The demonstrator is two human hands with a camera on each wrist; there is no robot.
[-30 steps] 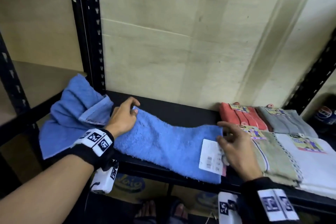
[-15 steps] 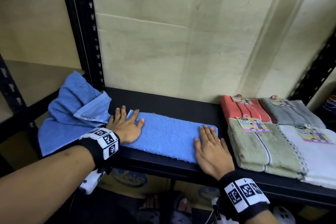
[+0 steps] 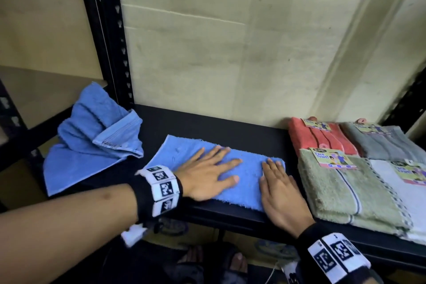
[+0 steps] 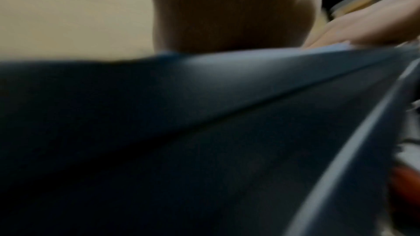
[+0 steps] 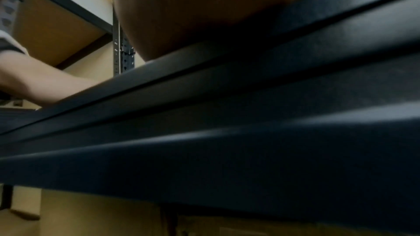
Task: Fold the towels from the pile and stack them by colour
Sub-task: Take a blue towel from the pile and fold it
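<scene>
A blue towel (image 3: 182, 152), folded into a long strip, lies flat on the black shelf (image 3: 230, 128) in the head view. My left hand (image 3: 213, 172) presses on its middle with straight, spread fingers. My right hand (image 3: 276, 185) lies flat on the strip's right end, fingers straight. A second blue towel (image 3: 92, 145) sits crumpled at the shelf's left end, partly hanging over the edge. Both wrist views show only the shelf's front edge (image 5: 250, 114) and the undersides of the palms; in the left wrist view the right hand (image 4: 363, 26) appears blurred on the towel.
Folded towels with paper labels sit at the right: red (image 3: 313, 140), grey (image 3: 387, 145), green (image 3: 341, 191) and white (image 3: 405, 193). A black rack upright (image 3: 108, 37) rises behind the crumpled towel. The wall (image 3: 230, 53) closes off the back of the shelf.
A second ago the hands held the blue towel's two ends, its white label showing. The towel has since been folded narrower and both hands flattened; the left hand has slid right along the strip.
</scene>
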